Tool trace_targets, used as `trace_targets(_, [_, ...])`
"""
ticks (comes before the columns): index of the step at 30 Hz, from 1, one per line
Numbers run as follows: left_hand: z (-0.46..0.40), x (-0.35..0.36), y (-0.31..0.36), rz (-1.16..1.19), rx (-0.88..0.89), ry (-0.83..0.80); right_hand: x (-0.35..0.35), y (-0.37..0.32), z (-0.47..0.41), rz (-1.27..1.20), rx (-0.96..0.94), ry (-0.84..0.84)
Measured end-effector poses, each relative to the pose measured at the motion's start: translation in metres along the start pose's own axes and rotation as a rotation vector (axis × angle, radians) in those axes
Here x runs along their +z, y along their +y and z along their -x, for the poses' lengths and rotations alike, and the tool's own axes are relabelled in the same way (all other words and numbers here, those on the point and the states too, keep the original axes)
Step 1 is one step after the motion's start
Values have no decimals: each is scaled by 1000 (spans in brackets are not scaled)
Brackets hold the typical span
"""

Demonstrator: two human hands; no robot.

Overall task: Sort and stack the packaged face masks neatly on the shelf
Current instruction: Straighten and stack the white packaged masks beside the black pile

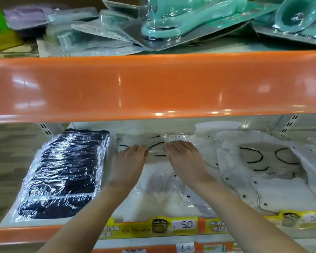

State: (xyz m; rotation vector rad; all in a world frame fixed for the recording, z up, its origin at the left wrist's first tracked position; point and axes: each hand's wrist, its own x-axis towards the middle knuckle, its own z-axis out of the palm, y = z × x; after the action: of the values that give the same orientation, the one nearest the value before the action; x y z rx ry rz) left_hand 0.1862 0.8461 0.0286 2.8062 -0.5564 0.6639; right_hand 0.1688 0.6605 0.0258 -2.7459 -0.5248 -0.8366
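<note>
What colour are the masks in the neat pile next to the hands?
Black, or very dark navy, wrapped in shiny clear plastic: the stack of masks left of the left hand. Head view, the only one.

Your two bare forearms rise from the bottom edge of the frame and converge toward its centre. Your left hand (129, 161) lies palm down, fingers together and reaching forward. Your right hand (182, 157) sits just beside it, palm down, fingers angled toward the left hand.

On the shelf (35, 232), the wrapped stack (62, 172) lies left; loose masks (263, 170) lie right; my hands rest between them.
</note>
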Motion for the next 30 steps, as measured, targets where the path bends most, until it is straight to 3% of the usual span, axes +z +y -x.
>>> trace_targets(4, [-21, -2, -14, 46, -48, 97, 10, -7, -25, 11, 13, 43])
trace_targets(11, [-21, 36, -39, 205, -207, -98, 47, -13, -26, 62, 160, -301])
trace_targets(14, [-11, 45, -43, 225, -220, -147, 58, -15, -16, 70, 202, -368])
trace_targets(23, [6, 51, -35, -35, -115, -351, 73, -27, -3, 106, 239, -387])
trace_targets(30, [16, 50, -31, -107, -100, -430, 78, -46, -1, 86, 254, -437])
